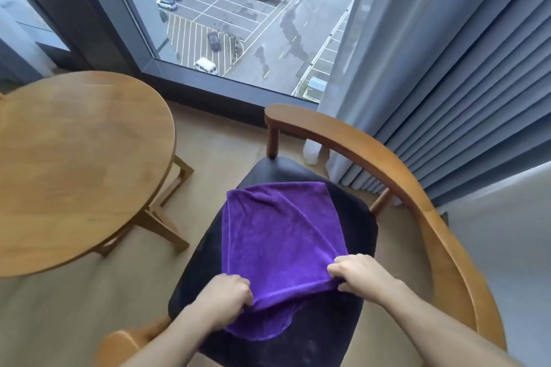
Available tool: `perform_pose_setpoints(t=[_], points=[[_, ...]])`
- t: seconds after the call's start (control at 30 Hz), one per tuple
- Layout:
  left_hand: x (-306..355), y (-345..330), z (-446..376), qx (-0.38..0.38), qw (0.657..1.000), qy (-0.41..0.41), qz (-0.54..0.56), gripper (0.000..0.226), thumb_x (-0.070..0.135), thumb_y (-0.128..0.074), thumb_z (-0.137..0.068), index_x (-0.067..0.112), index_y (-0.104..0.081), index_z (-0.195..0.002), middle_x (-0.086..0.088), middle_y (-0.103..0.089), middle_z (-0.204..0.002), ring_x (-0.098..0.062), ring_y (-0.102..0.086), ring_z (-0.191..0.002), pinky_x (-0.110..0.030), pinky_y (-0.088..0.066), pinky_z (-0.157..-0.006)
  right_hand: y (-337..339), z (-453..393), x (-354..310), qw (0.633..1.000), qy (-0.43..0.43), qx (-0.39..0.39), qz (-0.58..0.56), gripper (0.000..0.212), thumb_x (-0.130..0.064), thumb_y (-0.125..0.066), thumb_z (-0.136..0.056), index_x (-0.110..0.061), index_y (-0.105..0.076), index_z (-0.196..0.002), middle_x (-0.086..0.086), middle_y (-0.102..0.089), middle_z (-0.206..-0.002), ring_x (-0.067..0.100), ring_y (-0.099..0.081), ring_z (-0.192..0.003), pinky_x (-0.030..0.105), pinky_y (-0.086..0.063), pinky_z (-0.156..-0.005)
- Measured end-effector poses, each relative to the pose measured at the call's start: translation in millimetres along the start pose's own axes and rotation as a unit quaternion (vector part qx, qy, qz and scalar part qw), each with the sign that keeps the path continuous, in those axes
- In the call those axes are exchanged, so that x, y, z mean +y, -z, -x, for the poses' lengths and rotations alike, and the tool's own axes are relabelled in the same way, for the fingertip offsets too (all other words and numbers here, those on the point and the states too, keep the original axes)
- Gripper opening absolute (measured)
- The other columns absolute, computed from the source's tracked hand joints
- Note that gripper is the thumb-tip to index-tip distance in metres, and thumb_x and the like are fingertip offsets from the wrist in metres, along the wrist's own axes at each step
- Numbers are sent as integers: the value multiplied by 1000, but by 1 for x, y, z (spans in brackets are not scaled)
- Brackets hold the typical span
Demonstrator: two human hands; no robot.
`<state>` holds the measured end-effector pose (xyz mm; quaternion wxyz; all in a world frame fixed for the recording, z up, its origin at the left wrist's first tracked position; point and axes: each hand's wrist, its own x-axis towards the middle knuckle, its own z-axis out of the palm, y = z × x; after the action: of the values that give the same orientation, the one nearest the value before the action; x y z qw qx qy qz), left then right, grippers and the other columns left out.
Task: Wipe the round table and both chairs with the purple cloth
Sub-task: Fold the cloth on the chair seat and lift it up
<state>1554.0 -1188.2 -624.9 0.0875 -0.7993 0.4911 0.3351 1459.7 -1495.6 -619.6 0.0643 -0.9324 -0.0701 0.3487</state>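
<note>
Purple cloth (280,235) — plush, creased, folded (near edge doubled) — spreads ahead of left hand (228,295) and right hand (356,272), both pinching it.

1. Cloth (280,235): solid purple, no pattern.
2. Chair seat (351,235), under the cloth: black.
3. Chair frame (396,176), right: honey-brown wood.
4. Round table (77,164), left: light brown wood, faint grain.
5. Curtain (465,80), far right: blue-grey, vertical pleats.
6. Floor (217,143): beige.
</note>
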Motion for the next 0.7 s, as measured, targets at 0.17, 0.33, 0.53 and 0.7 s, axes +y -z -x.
perform_pose_setpoints(t=[0.17,0.33,0.53,0.7], points=[[0,-12,-24,-125,991,13,45,22,30,-65,-77,15,-70,-92,-7,-68,-94,-34,-64,-91,-36,-46,-65,-13,-24,-5,990,-55,-106,-77,21,-44,-65,-81,-25,-65,-91,-3,-67,-94,21,-60,-86,33,-46,-73],[-57,33,-85,205,957,160,131,22,25,-52,-92,20,-61,-111,-2,-59,-115,-26,-58,-110,-42,-51,-88,26,-80,22,969,-126,188,-98,20,-34,-49,-97,-26,-59,-112,1,-58,-115,26,-60,-107,39,-52,-84],[-115,51,-151,145,930,307,140,48,28,-60,-95,16,-43,-138,-7,-51,-135,-31,-48,-125,-50,-40,-101,53,-158,48,965,-169,192,-64,85,-32,-65,-91,-21,-14,-157,4,-24,-159,24,-24,-146,44,-32,-114],[-124,74,-147,151,945,244,157,11,26,-61,-92,17,-64,-98,-7,-66,-103,-30,-56,-108,-40,-40,-92,68,-170,51,966,-174,177,-72,29,-34,-70,-87,-17,-61,-110,4,-57,-108,29,-58,-107,40,-48,-87]])
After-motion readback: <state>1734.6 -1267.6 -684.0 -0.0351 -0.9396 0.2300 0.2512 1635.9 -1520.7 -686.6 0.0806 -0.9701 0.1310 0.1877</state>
